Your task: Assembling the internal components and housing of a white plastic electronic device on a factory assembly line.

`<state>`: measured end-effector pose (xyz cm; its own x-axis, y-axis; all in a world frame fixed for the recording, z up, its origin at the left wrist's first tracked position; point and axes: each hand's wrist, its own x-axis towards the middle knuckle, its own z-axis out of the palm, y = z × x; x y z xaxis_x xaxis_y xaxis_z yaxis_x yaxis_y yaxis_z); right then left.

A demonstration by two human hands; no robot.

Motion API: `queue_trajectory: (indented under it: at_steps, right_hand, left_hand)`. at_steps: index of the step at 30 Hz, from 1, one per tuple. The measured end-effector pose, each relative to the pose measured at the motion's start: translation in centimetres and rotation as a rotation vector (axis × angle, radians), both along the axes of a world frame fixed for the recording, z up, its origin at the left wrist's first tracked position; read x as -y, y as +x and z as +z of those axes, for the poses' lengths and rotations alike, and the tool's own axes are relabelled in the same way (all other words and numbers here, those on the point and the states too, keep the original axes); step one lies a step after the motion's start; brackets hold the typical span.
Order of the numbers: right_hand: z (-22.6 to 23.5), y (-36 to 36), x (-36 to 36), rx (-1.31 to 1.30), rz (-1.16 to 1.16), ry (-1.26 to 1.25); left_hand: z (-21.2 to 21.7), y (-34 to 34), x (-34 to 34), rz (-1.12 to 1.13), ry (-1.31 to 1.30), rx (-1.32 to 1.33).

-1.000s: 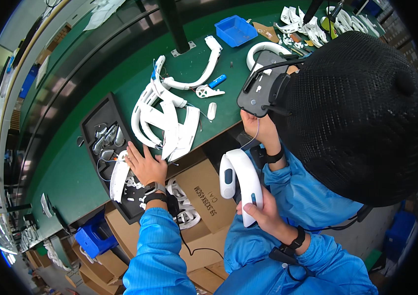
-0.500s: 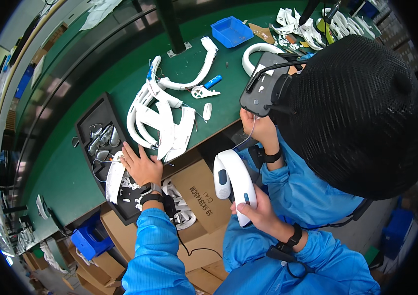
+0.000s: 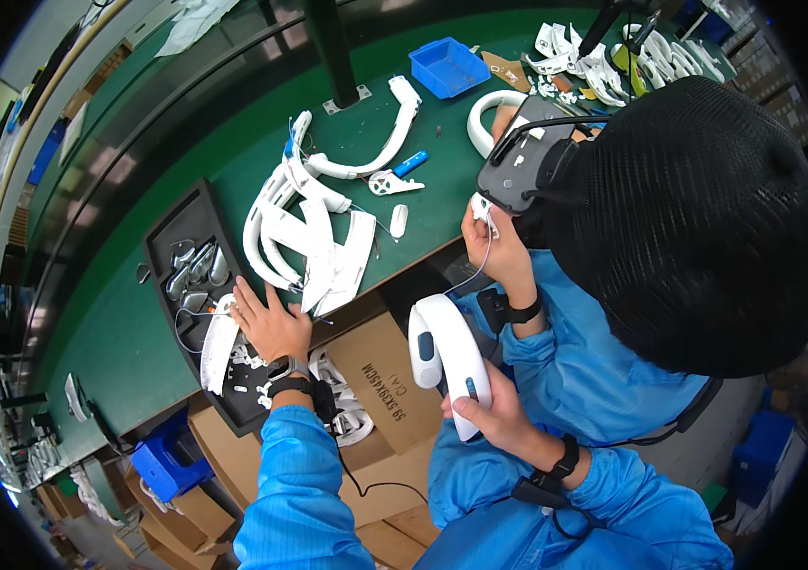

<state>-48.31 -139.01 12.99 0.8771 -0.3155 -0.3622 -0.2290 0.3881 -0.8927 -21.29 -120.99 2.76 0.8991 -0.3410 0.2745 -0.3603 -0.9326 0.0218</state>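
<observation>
My right hand is closed around one arm of a white U-shaped device, which has dark oval inserts. It hangs in front of the bench edge. A thin wire runs from it up to the co-worker's hand, which pinches a small white part. My left hand lies with fingers spread at the rim of a black tray. Its fingertips are beside a curved white shell lying across the tray; whether they touch it I cannot tell.
White curved housings are piled on the green bench, near a blue cylinder. A blue bin stands farther back. The co-worker's black-covered head fills the right side. Below the bench edge is an open cardboard box.
The co-worker's near hand now shows a small white part, and fingers appear at the white ring behind the head-worn device. My hands have hardly moved; the view has shifted slightly.
</observation>
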Motion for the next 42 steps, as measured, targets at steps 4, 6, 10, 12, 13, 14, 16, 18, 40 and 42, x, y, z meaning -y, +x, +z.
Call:
queue_trajectory:
  at_steps: [4,6,10,12,13,14,16,18,40,42]
  right_hand:
    - [0.3,0.0,0.4,-0.008,0.011,-0.004]
    - [0.4,0.0,0.6,-0.007,0.013,-0.007]
    - [0.4,0.0,0.9,-0.014,0.020,-0.047]
    - [0.3,0.0,1.3,-0.006,0.021,-0.063]
    - [0.3,-0.1,1.3,-0.005,0.013,-0.063]
    - [0.2,-0.1,1.2,-0.004,0.004,-0.062]
    - [0.5,0.0,1.3,-0.003,0.001,-0.055]
    - [0.7,0.0,1.6,-0.004,-0.001,-0.048]
    - [0.7,-0.3,2.5,0.012,-0.016,-0.039]
    - [0.9,-0.2,2.5,0.009,-0.013,-0.023]
  left_hand:
    - [0.3,0.0,-0.2,0.010,0.007,-0.007]
    - [0.3,-0.1,-0.2,0.016,0.011,-0.015]
    - [0.4,-0.2,-0.3,0.017,0.007,-0.016]
    - [0.3,-0.1,0.1,0.009,0.006,-0.014]
    - [0.3,-0.2,0.0,0.008,0.008,-0.013]
    - [0.3,-0.2,0.0,0.007,0.008,-0.010]
    - [0.4,-0.1,-0.1,0.013,0.015,-0.011]
    - [0.5,-0.2,0.0,0.010,0.014,-0.009]
    - [0.4,-0.3,0.1,0.001,0.025,0.012]
    - [0.5,-0.3,-0.1,-0.003,0.023,0.011]
